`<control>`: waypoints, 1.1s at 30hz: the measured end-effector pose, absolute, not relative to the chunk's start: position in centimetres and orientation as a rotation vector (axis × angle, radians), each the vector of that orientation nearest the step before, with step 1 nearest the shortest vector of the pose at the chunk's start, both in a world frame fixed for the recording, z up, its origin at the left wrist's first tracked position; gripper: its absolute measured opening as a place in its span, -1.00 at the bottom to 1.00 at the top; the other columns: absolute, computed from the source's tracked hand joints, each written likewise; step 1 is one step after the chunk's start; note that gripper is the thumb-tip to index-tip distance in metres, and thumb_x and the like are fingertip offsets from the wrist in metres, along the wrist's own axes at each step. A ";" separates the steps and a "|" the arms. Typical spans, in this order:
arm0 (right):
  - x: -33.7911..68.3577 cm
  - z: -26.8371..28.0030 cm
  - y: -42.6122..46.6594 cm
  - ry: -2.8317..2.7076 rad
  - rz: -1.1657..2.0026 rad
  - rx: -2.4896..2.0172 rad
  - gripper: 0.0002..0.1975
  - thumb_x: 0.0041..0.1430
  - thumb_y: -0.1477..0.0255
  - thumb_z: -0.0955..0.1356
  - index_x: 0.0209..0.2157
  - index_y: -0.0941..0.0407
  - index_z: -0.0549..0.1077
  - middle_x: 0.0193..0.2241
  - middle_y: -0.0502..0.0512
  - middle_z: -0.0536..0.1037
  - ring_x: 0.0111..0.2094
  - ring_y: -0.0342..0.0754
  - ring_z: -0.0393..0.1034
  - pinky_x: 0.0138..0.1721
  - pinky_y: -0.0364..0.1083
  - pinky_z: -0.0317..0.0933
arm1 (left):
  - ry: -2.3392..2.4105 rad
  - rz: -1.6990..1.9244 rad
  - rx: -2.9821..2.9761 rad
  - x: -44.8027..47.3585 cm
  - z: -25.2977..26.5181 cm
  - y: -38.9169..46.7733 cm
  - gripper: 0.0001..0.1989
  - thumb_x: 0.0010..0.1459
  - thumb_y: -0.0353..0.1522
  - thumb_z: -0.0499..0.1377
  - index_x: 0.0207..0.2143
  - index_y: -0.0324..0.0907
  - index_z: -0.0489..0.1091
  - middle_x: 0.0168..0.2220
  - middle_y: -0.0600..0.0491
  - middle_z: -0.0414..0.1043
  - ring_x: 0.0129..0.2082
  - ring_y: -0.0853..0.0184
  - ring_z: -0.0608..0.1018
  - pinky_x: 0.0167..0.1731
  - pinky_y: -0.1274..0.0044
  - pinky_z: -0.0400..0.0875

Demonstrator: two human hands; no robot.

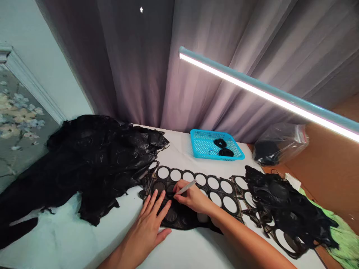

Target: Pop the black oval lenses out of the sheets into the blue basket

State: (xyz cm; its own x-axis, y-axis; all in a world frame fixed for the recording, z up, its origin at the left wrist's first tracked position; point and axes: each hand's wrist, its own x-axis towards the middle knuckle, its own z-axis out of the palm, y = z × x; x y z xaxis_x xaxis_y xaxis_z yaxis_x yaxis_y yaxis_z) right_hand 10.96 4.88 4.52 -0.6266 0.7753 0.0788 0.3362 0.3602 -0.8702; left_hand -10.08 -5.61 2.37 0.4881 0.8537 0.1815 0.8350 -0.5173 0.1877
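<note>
A black sheet (183, 220) with rows of round pieces and round cut-out holes lies on the white table in front of me. White tabletop shows through the holes in its upper and right parts. My left hand (153, 220) presses flat on the sheet's left side, fingers spread. Close beside it, my right hand (193, 198) grips a thin silver-grey hand tool (187, 187) between thumb and fingers. The tool's lower end is hidden by the fingers, so its exact kind cannot be made out. Round black pieces remain in the sheet around both hands.
A large heap of black sheeting (103, 157) covers the left side. Behind the sheet stands a blue basket (202, 155) with black round items (226, 152). Holed black scraps (291, 205), a clear plastic bag (280, 144) and green cloth (344, 231) lie right. A lamp tube (266, 89) hangs above.
</note>
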 end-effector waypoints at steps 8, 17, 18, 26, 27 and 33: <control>10.7 4.4 4.5 -2.287 1.032 -0.915 -0.87 0.13 0.59 0.36 -0.39 0.10 0.33 -0.36 0.00 0.39 -0.34 -0.10 0.29 -0.32 -0.16 0.17 | 1.514 0.398 2.703 -10.1 2.1 -5.6 -0.37 0.24 -0.18 0.17 0.31 -0.10 0.09 0.38 -0.09 -0.07 0.32 -0.06 0.09 0.16 0.10 0.22; 11.9 4.7 6.6 -2.396 0.402 -1.075 -0.88 0.25 0.56 0.22 -0.34 0.09 0.32 -0.38 0.10 0.45 -0.33 -0.02 0.31 -0.26 -0.09 0.18 | 1.542 0.405 2.718 -10.0 1.7 -5.7 -0.34 0.24 -0.18 0.18 0.33 -0.08 0.06 0.38 -0.09 -0.09 0.33 -0.11 0.02 0.15 0.09 0.22; 12.4 4.9 7.8 -2.276 0.368 -1.176 -0.87 0.26 0.55 0.20 -0.33 0.10 0.32 -0.39 0.10 0.45 -0.33 -0.01 0.32 -0.27 -0.09 0.18 | 1.542 0.396 2.711 -10.0 1.8 -5.8 -0.33 0.24 -0.19 0.18 0.33 -0.08 0.05 0.38 -0.08 -0.09 0.33 -0.11 0.02 0.15 0.09 0.22; 8.7 6.0 9.2 -2.122 0.710 -1.054 -0.87 0.18 0.59 0.25 -0.37 0.10 0.36 -0.41 0.04 0.50 -0.40 -0.09 0.36 -0.34 -0.15 0.18 | 1.685 0.505 2.694 -10.7 1.8 -6.6 -0.32 0.26 -0.13 0.13 0.33 -0.18 0.05 0.34 -0.15 0.03 0.28 -0.02 0.20 0.10 0.20 0.34; 7.8 5.7 8.5 -2.159 0.825 -0.977 -0.87 0.17 0.60 0.26 -0.37 0.10 0.37 -0.42 0.01 0.50 -0.41 -0.11 0.36 -0.35 -0.17 0.18 | 1.739 0.533 2.675 -10.9 1.6 -6.8 -0.35 0.28 -0.12 0.11 0.31 -0.21 0.09 0.32 -0.16 0.08 0.26 0.00 0.25 0.10 0.23 0.36; 5.8 3.7 6.4 -2.226 1.206 -0.732 -0.91 0.14 0.56 0.34 -0.41 0.10 0.37 -0.36 0.00 0.49 -0.35 -0.12 0.36 -0.30 -0.16 0.20 | 1.790 0.563 2.681 -11.7 1.3 -7.2 -0.47 0.30 -0.17 0.08 0.23 -0.23 0.19 0.26 -0.18 0.19 0.20 0.06 0.35 0.08 0.27 0.38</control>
State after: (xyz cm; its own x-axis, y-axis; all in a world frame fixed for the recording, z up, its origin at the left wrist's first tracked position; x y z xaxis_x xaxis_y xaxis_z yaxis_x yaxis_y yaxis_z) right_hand 5.77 6.39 3.67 -0.7302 0.6614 0.1713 0.2179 0.4630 -0.8591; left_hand -11.68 -7.19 1.26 0.3449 0.8701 0.3520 0.9150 -0.3954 0.0807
